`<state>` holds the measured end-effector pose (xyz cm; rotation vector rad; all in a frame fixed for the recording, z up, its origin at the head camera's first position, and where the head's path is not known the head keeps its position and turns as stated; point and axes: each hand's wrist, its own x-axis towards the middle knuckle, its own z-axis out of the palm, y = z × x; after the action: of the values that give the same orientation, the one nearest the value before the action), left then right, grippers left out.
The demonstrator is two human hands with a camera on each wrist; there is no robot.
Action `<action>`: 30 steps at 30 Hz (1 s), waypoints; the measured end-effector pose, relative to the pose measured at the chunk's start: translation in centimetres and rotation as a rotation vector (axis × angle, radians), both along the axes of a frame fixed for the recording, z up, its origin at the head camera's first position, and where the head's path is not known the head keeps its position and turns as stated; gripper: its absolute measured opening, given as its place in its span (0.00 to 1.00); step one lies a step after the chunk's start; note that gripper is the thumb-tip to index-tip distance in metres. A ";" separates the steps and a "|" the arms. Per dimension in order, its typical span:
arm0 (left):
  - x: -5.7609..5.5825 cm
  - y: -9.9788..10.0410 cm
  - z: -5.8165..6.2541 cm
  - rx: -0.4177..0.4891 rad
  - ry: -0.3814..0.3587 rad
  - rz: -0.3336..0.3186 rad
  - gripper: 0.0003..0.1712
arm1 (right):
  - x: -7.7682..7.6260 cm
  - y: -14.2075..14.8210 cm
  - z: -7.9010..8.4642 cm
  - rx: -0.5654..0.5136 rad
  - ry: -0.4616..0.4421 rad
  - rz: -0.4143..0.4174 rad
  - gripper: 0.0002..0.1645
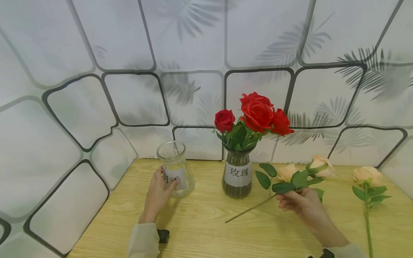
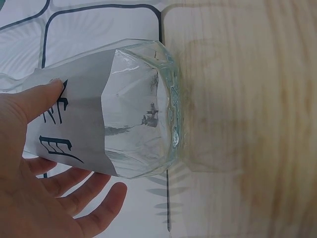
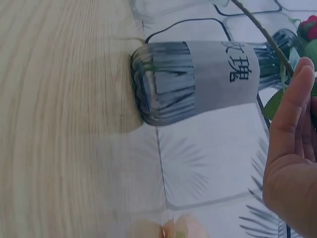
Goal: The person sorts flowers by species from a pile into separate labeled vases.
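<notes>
In the head view, my left hand (image 1: 157, 195) grips a clear glass vase (image 1: 189, 181) with a white paper label, standing upright on the table. The left wrist view shows the thumb across that label (image 2: 74, 119) and the other fingers at the far side of the glass. My right hand (image 1: 304, 208) pinches the green stem of a peach rose (image 1: 322, 166) just under its leaves; a second peach bloom (image 1: 287, 172) shows beside it. The bare stem end slants down to the left, in front of a labelled vase (image 1: 238, 175) of red roses (image 1: 257, 111).
Another peach rose (image 1: 368, 176) lies at the right of the wooden table (image 1: 200, 233), its stem toward the front edge. Patterned panels (image 1: 193, 96) rise behind the table and at its left. The red roses' vase stands between my hands, farther back.
</notes>
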<state>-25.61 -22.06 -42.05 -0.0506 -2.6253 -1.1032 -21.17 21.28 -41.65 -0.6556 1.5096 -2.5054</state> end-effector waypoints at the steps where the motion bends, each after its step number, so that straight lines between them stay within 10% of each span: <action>1: 0.0 0.0 0.0 0.001 -0.001 0.001 0.46 | 0.0 -0.3 0.1 0.016 -0.004 -0.004 0.24; 30: -0.1 -0.2 -0.5 0.008 0.032 -0.020 0.45 | -0.3 -9.0 2.7 0.119 -0.154 -0.406 0.14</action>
<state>-25.68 -22.25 -42.50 -0.0915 -2.5973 -1.1102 -21.47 12.29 -38.92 -0.1413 1.8694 -2.6355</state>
